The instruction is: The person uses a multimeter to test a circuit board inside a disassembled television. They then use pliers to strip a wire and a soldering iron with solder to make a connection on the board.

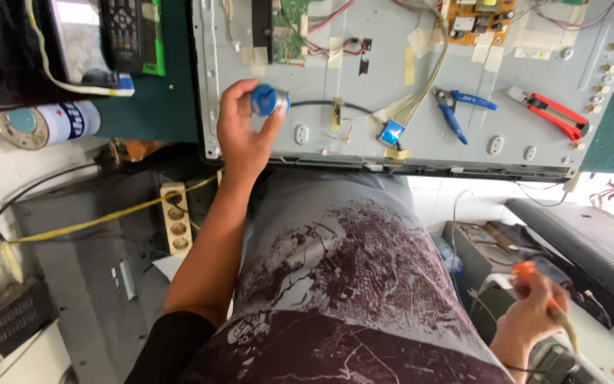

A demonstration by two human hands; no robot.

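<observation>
Left hand (239, 124) at 11 o'clock, fingers pinching blue knob (270, 99) just above panel (364, 78), clear of wires. Right hand (531, 313) at 4 o'clock, closed round orange handle (527, 270), held low, off panel. Cutters (455, 107) and knife (552, 114) lie at 1 o'clock within your reach.

Grey shirt (335, 284) with dark maroon print, black sleeve (172, 341)

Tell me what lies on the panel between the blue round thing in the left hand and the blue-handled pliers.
In the head view, between the blue knob held by the left hand and the blue pliers lie a black cable and a pale ribbon bundle with a blue connector.
</observation>
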